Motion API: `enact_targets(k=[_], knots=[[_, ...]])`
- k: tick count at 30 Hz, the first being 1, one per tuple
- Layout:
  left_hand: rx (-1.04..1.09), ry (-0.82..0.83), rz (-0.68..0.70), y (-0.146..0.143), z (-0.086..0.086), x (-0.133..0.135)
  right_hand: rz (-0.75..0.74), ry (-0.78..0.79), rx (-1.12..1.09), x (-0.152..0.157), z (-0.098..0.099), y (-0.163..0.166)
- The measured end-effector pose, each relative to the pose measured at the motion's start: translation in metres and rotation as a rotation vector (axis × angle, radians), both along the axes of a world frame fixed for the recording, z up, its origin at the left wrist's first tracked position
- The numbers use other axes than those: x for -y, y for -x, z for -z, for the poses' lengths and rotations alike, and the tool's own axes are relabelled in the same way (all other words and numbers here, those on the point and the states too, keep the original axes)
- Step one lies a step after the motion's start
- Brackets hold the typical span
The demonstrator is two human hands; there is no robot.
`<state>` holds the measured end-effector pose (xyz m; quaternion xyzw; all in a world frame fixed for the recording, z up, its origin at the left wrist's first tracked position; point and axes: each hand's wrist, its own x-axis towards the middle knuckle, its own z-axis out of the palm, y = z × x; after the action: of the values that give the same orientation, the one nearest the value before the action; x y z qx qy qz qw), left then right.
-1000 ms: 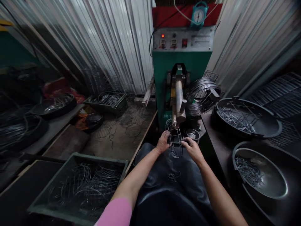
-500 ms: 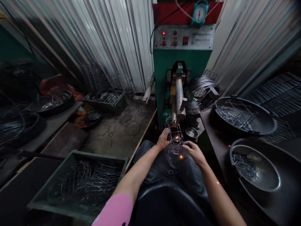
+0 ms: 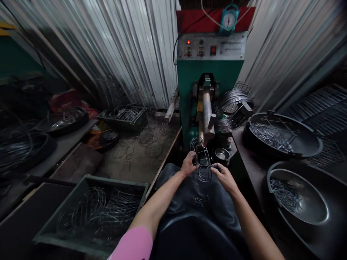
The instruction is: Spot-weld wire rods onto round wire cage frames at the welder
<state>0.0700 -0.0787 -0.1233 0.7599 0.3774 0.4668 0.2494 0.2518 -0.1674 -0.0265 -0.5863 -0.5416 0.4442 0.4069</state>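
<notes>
A small round wire cage (image 3: 202, 159) sits under the metal arm (image 3: 206, 112) of a green welding machine (image 3: 210, 72). My left hand (image 3: 188, 164) grips the cage's left side with curled fingers. On its right side my right hand (image 3: 222, 173) pinches the lower rim. A dark apron (image 3: 195, 213) covers my lap below both hands, and a small wire piece (image 3: 200, 201) lies on it.
Two dark basins (image 3: 284, 135) (image 3: 300, 198) with short wire pieces stand on the right bench. A wire coil (image 3: 233, 108) hangs beside the machine. A small steel bowl (image 3: 221, 154) sits by the machine base. A green crate (image 3: 92, 213) of wire rings is at lower left.
Sparks flew at the cage half a second ago and are gone now. Both hands keep their hold on the cage, shifted slightly.
</notes>
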Motion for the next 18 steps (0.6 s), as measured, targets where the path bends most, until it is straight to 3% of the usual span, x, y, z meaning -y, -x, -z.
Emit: enact_targets(k=[12, 18], knots=[[0.183, 0.324, -0.025, -0.009, -0.017, -0.013, 0.035, -0.074, 0.013, -0.046, -0.020, 0.010], [0.178, 0.383, -0.003, -0.010, -0.018, -0.011, 0.047, -0.035, -0.147, -0.034, -0.014, 0.007]])
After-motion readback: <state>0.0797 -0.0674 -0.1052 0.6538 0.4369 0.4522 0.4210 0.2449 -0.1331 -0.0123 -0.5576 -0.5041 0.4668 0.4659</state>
